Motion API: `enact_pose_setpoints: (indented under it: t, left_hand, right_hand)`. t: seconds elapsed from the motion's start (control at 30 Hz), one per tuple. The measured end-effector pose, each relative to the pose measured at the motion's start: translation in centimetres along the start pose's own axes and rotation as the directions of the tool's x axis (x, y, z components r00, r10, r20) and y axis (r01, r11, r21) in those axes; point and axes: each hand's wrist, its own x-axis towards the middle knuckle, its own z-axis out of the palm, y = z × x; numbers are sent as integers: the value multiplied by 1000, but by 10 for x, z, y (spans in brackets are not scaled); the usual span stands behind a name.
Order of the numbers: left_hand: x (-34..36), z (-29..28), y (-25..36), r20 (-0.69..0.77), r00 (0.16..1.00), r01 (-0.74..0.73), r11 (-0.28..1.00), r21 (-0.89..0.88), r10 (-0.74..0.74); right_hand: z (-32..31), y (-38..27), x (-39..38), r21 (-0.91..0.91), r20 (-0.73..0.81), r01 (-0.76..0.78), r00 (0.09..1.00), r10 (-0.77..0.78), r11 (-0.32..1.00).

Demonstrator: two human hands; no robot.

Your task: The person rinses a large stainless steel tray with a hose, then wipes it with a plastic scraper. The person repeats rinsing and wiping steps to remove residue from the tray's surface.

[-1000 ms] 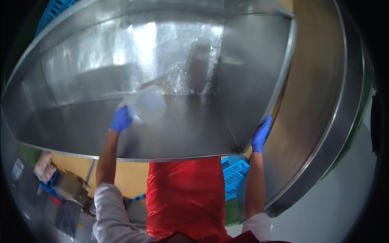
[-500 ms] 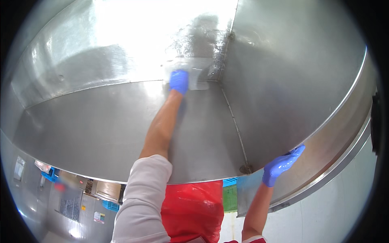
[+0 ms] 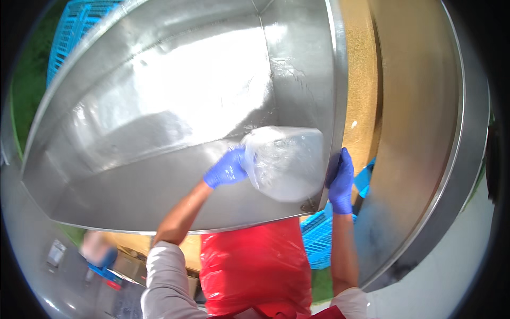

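A large stainless steel trough (image 3: pixel 159 186) with wet, shiny inner walls fills most of the head view. Inside it, near its right end, my left hand (image 3: pixel 227 168) is closed on the near-left edge of a translucent plastic piece (image 3: pixel 289 162), squarish with rounded corners and crinkled glints. Whether it is a tub or a bag I cannot tell. At the trough's right side my right hand (image 3: pixel 341 183) grips the rim, fingers outside and part of the hand behind the wall. Both hands wear blue gloves.
To the right a curved metal surface (image 3: pixel 414 133) stands beyond a tan strip (image 3: pixel 357 80). Blue plastic crates (image 3: pixel 317 239) lie below the right corner, with another blue crate (image 3: pixel 79 32) at far left. My red apron (image 3: pixel 255 260) meets the near rim.
My left hand has drawn the plastic piece from the inner corner nearer to me and raised it. My right hand has shifted along the rim and closed on it. The view has turned.
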Motion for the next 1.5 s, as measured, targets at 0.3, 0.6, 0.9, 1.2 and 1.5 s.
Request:
enact_pose_setpoints:
  t: [0.3, 0.6, 0.9, 1.2, 1.5]
  left_hand:
    - [-43, 73, 240, 145, 973, -231, 804, 547, 181]
    - [-30, 166, 308, -82, 962, 228, 607, 761, -259]
    - [-102, 79, 220, 44, 916, -297, 603, 741, 398]
    - [-217, -171, -176, -469, 870, 454, 623, 637, -154]
    - [-12, -106, -304, -512, 858, 464, 487, 740, -40]
  right_hand:
    - [-50, -59, -18, 240, 469, -422, 839, 277, 874]
    - [-119, -37, 0, -17, 208, -238, 949, 236, 971]
    - [-82, -16, -10, -17, 23, -83, 996, 83, 996]
    - [-18, 54, -2, -525, -113, 419, 828, -549, 741]
    - [-63, 93, 4, -866, 57, 455, 499, -865, 206]
